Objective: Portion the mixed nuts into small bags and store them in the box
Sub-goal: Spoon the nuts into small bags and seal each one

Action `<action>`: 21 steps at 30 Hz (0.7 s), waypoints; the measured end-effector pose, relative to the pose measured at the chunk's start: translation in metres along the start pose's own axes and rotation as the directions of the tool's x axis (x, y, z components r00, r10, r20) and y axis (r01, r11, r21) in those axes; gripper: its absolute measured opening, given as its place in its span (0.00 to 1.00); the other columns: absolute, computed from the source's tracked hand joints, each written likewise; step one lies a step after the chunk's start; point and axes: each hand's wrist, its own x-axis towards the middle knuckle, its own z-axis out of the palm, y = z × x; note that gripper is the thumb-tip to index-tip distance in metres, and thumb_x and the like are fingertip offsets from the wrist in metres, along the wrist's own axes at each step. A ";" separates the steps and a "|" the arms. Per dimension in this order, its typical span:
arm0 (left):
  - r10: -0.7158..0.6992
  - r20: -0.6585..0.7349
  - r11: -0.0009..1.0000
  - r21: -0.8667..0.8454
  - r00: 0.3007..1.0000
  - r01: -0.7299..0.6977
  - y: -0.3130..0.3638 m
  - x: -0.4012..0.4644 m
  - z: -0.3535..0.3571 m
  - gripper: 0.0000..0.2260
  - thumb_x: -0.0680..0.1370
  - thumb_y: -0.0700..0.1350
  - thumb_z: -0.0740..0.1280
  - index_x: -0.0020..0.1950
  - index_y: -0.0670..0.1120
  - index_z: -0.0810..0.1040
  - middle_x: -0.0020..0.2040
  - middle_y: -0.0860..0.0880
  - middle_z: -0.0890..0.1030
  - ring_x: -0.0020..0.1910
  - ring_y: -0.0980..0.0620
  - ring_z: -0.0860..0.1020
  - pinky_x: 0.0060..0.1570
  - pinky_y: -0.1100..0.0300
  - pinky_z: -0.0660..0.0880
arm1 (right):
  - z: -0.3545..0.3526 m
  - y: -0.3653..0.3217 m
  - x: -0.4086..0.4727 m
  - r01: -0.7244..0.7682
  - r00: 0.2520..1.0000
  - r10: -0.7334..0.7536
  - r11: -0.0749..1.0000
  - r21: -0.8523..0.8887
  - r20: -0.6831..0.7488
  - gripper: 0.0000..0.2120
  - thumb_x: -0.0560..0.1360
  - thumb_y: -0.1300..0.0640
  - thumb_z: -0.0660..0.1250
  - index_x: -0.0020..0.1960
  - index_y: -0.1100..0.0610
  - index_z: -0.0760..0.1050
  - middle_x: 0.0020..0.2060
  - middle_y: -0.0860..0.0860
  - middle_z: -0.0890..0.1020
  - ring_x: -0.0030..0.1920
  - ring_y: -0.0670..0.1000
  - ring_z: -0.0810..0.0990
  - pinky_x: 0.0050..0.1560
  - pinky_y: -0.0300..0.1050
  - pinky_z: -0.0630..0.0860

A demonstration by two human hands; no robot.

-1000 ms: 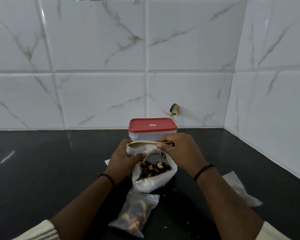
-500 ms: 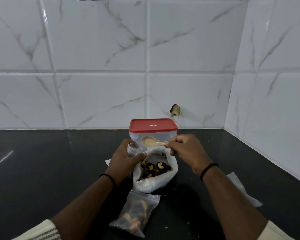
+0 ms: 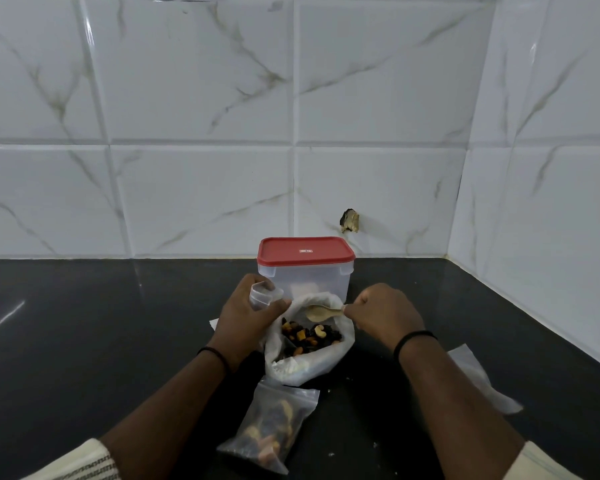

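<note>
Black counter fills the lower half of the frame; wide bare stretches at lower left and at far right, where it runs under the side wall. White marble-look tiles fill the upper half; a chipped hole in the tile just right of centre.

Clear box with its red lid on, centre frame, against the back wall. Its lower front is hidden behind the hands and the big bag; contents hard to make out.

Large white bag in front of the box, mouth open, mixed nuts showing inside.

Left hand, left of the big bag, curls round a small clear bag; most of that bag is hidden in the grip.

Right hand is closed on the handle of a pale spoon, whose bowl sits over the nuts; the handle is hidden in the fist.

Filled small bag lies at lower centre, blurred. Empty bag at lower right, partly behind the right forearm. Another clear scrap peeks from behind the left wrist. Both sleeves are cut off at the bottom edge.
</note>
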 end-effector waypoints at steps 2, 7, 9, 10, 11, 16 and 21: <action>-0.005 -0.009 0.989 -0.147 1.000 0.003 0.007 0.000 -0.001 0.20 0.65 0.55 0.73 0.52 0.48 0.75 0.45 0.43 0.83 0.42 0.46 0.82 0.42 0.53 0.80 | 0.001 0.001 0.000 0.023 0.997 -0.027 0.998 -0.050 -0.070 0.15 0.74 0.41 0.68 0.41 0.52 0.82 0.35 0.49 0.83 0.39 0.50 0.82 0.43 0.46 0.80; -0.071 0.144 0.806 -0.574 0.987 0.142 0.022 0.001 -0.009 0.17 0.72 0.48 0.66 0.57 0.41 0.72 0.46 0.37 0.81 0.42 0.41 0.80 0.39 0.51 0.79 | 0.003 0.000 0.000 0.049 0.933 -0.124 0.974 -0.223 -0.337 0.12 0.75 0.44 0.66 0.39 0.50 0.80 0.33 0.46 0.81 0.41 0.51 0.80 0.47 0.48 0.78; -0.069 0.193 0.763 -0.622 0.979 0.176 0.024 0.000 -0.012 0.18 0.73 0.49 0.64 0.59 0.42 0.72 0.49 0.35 0.81 0.45 0.40 0.80 0.44 0.50 0.78 | 0.005 -0.004 -0.001 0.123 0.903 -0.183 0.977 -0.176 -0.387 0.12 0.75 0.47 0.65 0.38 0.51 0.79 0.33 0.46 0.81 0.39 0.50 0.79 0.46 0.49 0.78; -0.062 0.200 0.759 -0.627 0.978 0.176 0.024 0.000 -0.013 0.19 0.73 0.49 0.63 0.61 0.42 0.72 0.51 0.34 0.81 0.48 0.39 0.80 0.48 0.48 0.77 | 0.005 -0.008 -0.003 0.195 0.899 -0.213 0.977 -0.086 -0.382 0.12 0.76 0.48 0.66 0.37 0.52 0.79 0.33 0.47 0.81 0.37 0.50 0.79 0.43 0.49 0.79; -0.054 0.201 0.757 -0.630 0.978 0.172 0.025 0.000 -0.013 0.19 0.74 0.49 0.62 0.62 0.42 0.72 0.54 0.34 0.81 0.50 0.38 0.80 0.52 0.45 0.74 | 0.005 -0.013 -0.006 0.265 0.908 -0.235 0.963 0.041 -0.347 0.13 0.77 0.48 0.67 0.38 0.53 0.80 0.33 0.48 0.81 0.36 0.49 0.80 0.41 0.48 0.79; -0.045 0.250 0.744 -0.638 0.967 0.200 0.029 -0.003 -0.011 0.19 0.81 0.51 0.52 0.62 0.41 0.74 0.63 0.34 0.77 0.60 0.39 0.75 0.53 0.45 0.75 | 0.008 -0.042 -0.029 0.288 0.916 -0.391 0.797 0.531 0.090 0.14 0.79 0.46 0.66 0.49 0.55 0.83 0.40 0.48 0.86 0.38 0.44 0.83 0.41 0.38 0.80; -0.061 0.308 0.700 -0.665 0.950 0.261 0.032 -0.007 -0.007 0.22 0.81 0.53 0.49 0.66 0.43 0.74 0.67 0.35 0.74 0.61 0.37 0.73 0.50 0.43 0.78 | 0.011 -0.047 -0.034 0.160 0.834 -0.462 0.726 0.669 0.303 0.12 0.79 0.50 0.67 0.57 0.56 0.80 0.38 0.49 0.84 0.34 0.45 0.79 0.36 0.39 0.75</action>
